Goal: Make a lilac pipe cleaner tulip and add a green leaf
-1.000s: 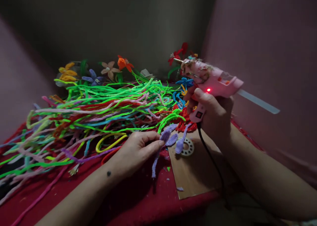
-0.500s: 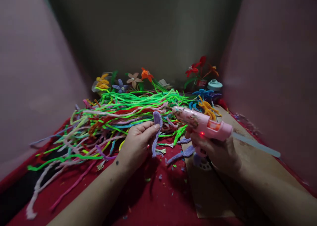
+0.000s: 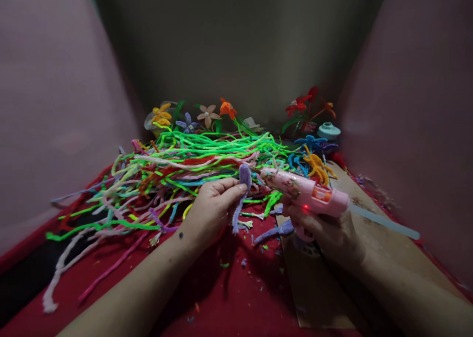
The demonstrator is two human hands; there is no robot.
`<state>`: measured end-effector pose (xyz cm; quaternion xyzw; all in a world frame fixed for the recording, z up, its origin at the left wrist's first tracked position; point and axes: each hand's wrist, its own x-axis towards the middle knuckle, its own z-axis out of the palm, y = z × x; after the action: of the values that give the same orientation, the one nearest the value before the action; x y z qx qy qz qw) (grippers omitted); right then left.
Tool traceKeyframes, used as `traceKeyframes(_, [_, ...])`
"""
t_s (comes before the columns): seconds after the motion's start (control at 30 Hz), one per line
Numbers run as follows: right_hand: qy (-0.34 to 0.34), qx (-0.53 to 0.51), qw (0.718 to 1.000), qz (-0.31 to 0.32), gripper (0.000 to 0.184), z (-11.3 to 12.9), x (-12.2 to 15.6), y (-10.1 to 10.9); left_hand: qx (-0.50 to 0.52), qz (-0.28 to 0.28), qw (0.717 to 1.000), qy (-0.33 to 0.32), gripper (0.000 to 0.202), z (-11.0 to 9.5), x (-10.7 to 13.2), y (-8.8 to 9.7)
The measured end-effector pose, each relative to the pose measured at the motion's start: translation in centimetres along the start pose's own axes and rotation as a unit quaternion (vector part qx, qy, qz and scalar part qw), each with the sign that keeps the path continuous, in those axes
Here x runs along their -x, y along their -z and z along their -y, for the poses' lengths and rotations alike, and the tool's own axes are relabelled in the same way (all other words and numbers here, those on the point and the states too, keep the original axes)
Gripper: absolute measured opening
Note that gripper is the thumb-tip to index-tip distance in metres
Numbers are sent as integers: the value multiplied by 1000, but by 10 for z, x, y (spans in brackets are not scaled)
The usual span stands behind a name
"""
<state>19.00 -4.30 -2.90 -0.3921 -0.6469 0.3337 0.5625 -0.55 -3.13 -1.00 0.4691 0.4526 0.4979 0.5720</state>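
Between thumb and fingers, my left hand (image 3: pixel 216 204) pinches a folded purple pipe cleaner petal (image 3: pixel 244 175), held upright with its tail hanging down. My right hand (image 3: pixel 328 231) is wrapped round the handle of a pink hot glue gun (image 3: pixel 305 191). A red light glows on the gun's side, and a pale glue stick (image 3: pixel 384 221) sticks out of its back. The gun's nozzle points left, close to the petal; whether they touch I cannot tell. More purple pipe cleaner pieces (image 3: pixel 273 232) lie just below the gun.
A heap of coloured pipe cleaners (image 3: pixel 207 147) spreads over the red cloth (image 3: pixel 221 297). Finished pipe cleaner flowers (image 3: pixel 209 115) stand behind it. A cardboard sheet (image 3: pixel 318 297) lies under my right arm. A light blue container (image 3: pixel 328 130) sits at the back right. Small scraps are scattered in front.
The whole view has shifted slightly, so most things appear further right. The glue gun's nozzle has dipped a little relative to the petal. Both hands keep their hold.
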Motion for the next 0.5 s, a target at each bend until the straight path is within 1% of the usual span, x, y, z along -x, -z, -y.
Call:
traceKeyframes(0.1, [-4,4,1000,4,11,-3,1,2,-19,-2,1000,-9,19,0,1,0])
traceKeyframes(0.27, [-10,-2,1000,21,12,-3,0,2,-12,-1,1000,-12,16,0,0,0])
traceKeyframes(0.4, [-23,9,1000,5,18,-4,1,3,15,15,1000,1,15,0,-1,0])
traceKeyframes(0.5, [-43,29,999,12,23,-6,2,5,21,16,1000,-2,13,0,0,0])
